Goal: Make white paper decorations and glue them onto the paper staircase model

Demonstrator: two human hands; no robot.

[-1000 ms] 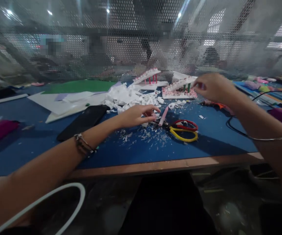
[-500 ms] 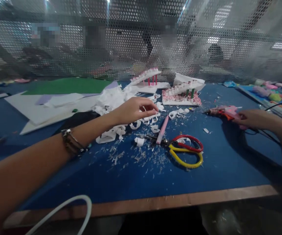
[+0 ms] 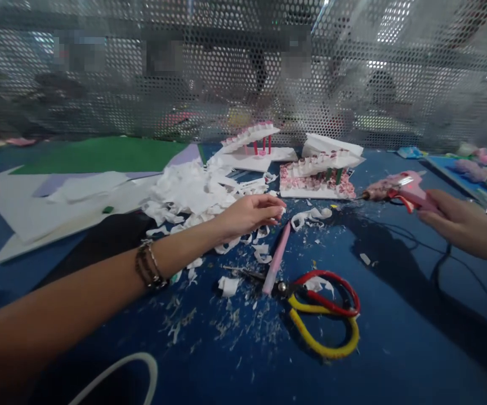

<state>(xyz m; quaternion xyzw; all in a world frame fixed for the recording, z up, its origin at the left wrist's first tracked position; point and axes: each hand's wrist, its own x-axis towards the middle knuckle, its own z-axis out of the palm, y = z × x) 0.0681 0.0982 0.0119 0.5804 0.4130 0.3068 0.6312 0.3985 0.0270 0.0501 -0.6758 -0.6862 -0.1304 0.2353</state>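
Note:
My left hand [image 3: 257, 214] reaches over the paper scraps, thumb and fingers pinched together with a small white paper piece [image 3: 284, 210] showing at the tips. My right hand [image 3: 463, 222] grips a pink hot glue gun [image 3: 403, 188] by its handle, above the table, nozzle pointing left. Between the hands stand two small white models: one with pink-red posts [image 3: 247, 160], the other with green posts and a pink-and-white base [image 3: 317, 185]. Below my left hand lies a pink pen-like tool [image 3: 277, 259], across the blades of scissors with red and yellow handles [image 3: 327, 315].
A heap of white paper scraps [image 3: 184, 191] lies left of the models. White sheets [image 3: 27, 208] and a green sheet [image 3: 99, 154] lie farther left. Coloured clay lumps [image 3: 475, 169] are at the right. A cable [image 3: 437, 270] trails from the right, and a perforated metal screen [image 3: 226, 84] stands behind.
My right hand has lifted the glue gun off the table. My left fingers have closed, with a small white piece now at their tips. The view has come nearer to the table.

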